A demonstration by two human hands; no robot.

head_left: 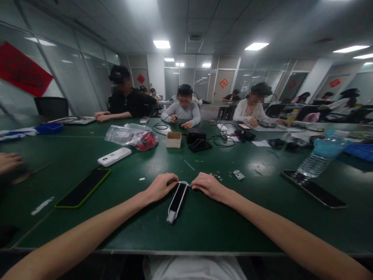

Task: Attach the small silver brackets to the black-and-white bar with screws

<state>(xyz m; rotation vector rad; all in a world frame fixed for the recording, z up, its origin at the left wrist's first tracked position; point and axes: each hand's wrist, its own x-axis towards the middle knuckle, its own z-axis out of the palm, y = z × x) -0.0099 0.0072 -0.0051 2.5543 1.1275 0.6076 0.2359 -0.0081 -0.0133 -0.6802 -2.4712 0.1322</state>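
Currently, slim white-framed device [177,202]: it is lying between the left hand [161,186] and the right hand [210,186], black face up.
Left hand: thumb and fingers are pinching at the far end's left corner.
Right hand: fingertips are pinching at the right corner; whether they are also gripping a separate small part is too small to tell.
Far end: it is probably calling for light, matched pressure, since a 1-sided pull could be twisting the frame.
Near end: it is extending free of both hands, so swivelling seems a risk; 1 steadying finger would be helping.
Small rings [220,179]: they are lying just beyond the right hand, near a small metal plate [239,174]; a careless knuckle could be scattering them.
Green-edged phone [83,190]: it is lying left of the left hand, apart from it.
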